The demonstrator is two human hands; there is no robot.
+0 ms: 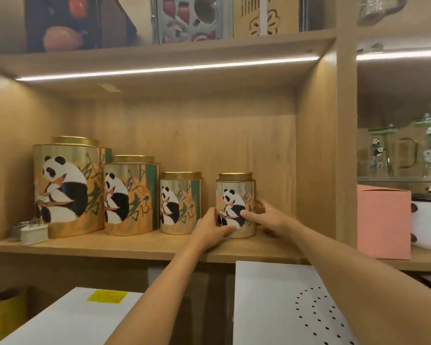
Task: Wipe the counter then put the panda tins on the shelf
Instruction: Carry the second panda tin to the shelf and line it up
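Smallest panda tin point(236, 205), calligraphy unreadable, gripped by both hands.

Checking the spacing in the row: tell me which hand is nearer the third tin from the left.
Left. The left hand sits between the third tin and the smallest tin it holds; the right hand is on the smallest tin's far side.

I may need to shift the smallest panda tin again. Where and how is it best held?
Grip the smallest panda tin low on its round body, from the front, one palm each side, as the left hand and right hand do now. It stands upright; the narrow gold lid might lift off.
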